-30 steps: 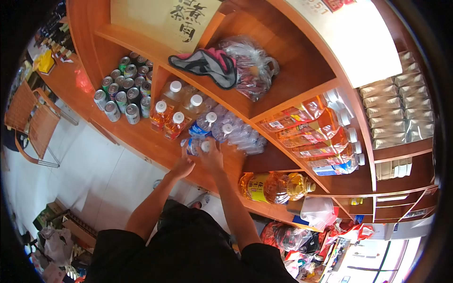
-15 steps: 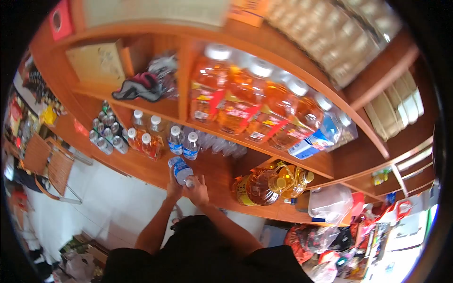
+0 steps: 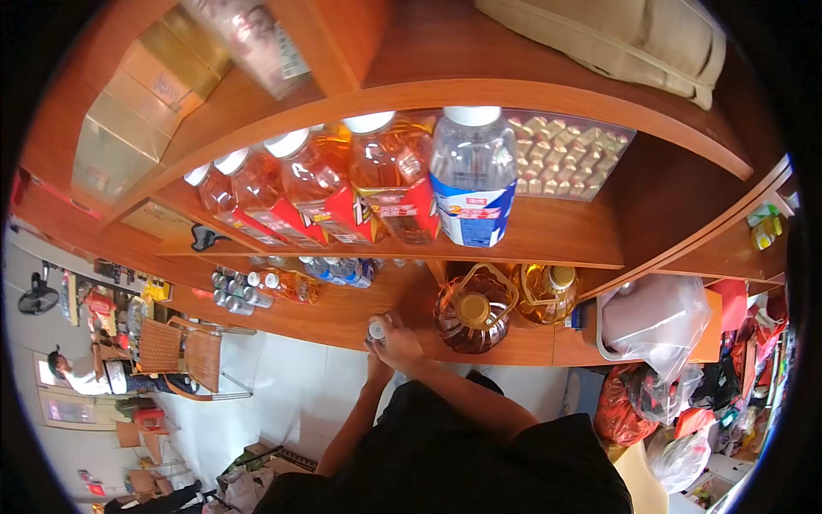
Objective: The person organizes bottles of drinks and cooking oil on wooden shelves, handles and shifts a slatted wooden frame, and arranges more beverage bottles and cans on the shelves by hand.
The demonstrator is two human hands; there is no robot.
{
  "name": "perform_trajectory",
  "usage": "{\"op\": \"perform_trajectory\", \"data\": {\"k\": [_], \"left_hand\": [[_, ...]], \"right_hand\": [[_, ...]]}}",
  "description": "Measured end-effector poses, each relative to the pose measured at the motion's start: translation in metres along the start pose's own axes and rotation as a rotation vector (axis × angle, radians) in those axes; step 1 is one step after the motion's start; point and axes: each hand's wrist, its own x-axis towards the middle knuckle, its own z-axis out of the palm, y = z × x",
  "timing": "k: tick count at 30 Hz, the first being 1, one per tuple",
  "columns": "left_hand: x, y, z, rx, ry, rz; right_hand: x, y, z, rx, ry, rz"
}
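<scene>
A clear plastic water bottle (image 3: 376, 329) is seen nearly end-on, its white cap towards me and most of its body hidden. Around it, close below the cap, my right hand (image 3: 400, 344) is closed. My left hand (image 3: 377, 367) grips the bottle from underneath, its fingers partly covered. Both hands are at the front edge of the wooden counter (image 3: 342, 321). Behind them lie blue-labelled water bottles (image 3: 342, 271) and orange drink bottles (image 3: 291, 285). To the right of my hands stands a large oil jug (image 3: 473, 317).
Silver cans (image 3: 238, 291) are on the counter at left. Large red-labelled bottles (image 3: 390, 184) and a blue-labelled bottle (image 3: 473, 188) line the shelf above. Another oil jug (image 3: 548, 291) and a plastic-wrapped container (image 3: 651, 321) are at right. A seated person (image 3: 94, 368) and chairs (image 3: 201, 360) are at far left.
My view has shifted right and nearer the shelf. The bottle has turned from side-on to end-on, with its cap facing me; both hands remain on it.
</scene>
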Motion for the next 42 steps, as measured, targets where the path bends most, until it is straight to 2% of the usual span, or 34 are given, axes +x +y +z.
{"op": "perform_trajectory", "data": {"k": [2, 5, 10, 13, 16, 19, 21, 23, 24, 26, 27, 29, 31, 34, 37, 38, 41, 42], "left_hand": [[-0.013, 0.064, -0.011, 0.388, -0.111, 0.136], [-0.016, 0.073, -0.005, 0.351, -0.018, 0.184], [-0.018, 0.078, -0.016, 0.177, -0.1, -0.076], [-0.014, 0.067, -0.014, 0.081, -0.116, 0.018], [-0.018, 0.047, -0.007, -0.008, -0.074, -0.052], [-0.023, -0.006, 0.013, -0.314, -0.07, 0.034], [-0.044, 0.016, 0.004, -0.063, -0.106, 0.0], [-0.058, 0.015, 0.006, 0.088, -0.076, 0.162], [-0.065, 0.025, 0.003, 0.156, -0.114, 0.121], [-0.074, 0.025, 0.001, 0.043, -0.199, 0.267], [-0.08, 0.023, 0.001, -0.005, -0.244, 0.34], [-0.091, 0.024, -0.004, -0.037, -0.299, 0.238], [-0.097, 0.031, -0.013, 0.005, -0.329, 0.125], [-0.102, 0.072, -0.033, -0.218, -0.107, 0.204], [-0.1, 0.142, -0.042, -0.685, -0.023, 0.324], [-0.104, 0.19, -0.054, -0.388, 0.055, 0.45], [-0.096, 0.243, -0.05, -0.307, 0.03, 0.419], [-0.1, 0.275, -0.04, -0.374, 0.081, 0.427]], "right_hand": [[-0.003, 0.006, 0.002, -0.116, 0.045, 0.0], [-0.009, 0.02, 0.001, -0.231, 0.124, -0.029], [-0.017, 0.036, 0.006, -0.106, 0.04, 0.056], [-0.02, 0.031, 0.004, -0.096, 0.018, 0.095], [-0.027, 0.031, 0.005, -0.158, 0.048, 0.049], [-0.05, 0.023, 0.008, -0.239, 0.047, 0.187], [-0.07, 0.024, 0.012, -0.221, 0.087, 0.146], [-0.09, 0.019, 0.009, -0.236, 0.081, 0.115], [-0.097, 0.021, 0.009, -0.237, 0.067, 0.07], [-0.106, 0.027, 0.008, -0.228, 0.041, -0.028], [-0.105, 0.023, 0.002, -0.272, -0.059, 0.005], [-0.103, 0.0, -0.012, -0.343, -0.25, 0.078], [-0.101, -0.011, -0.016, -0.332, -0.226, -0.042], [-0.098, -0.048, -0.039, -0.251, -0.102, -0.271], [-0.096, -0.072, -0.069, -0.199, 0.066, -0.462], [-0.095, -0.081, -0.084, -0.179, 0.12, -0.514], [-0.099, -0.113, -0.155, -0.103, 0.203, -0.624], [-0.099, -0.116, -0.178, -0.074, 0.262, -0.688]]}}
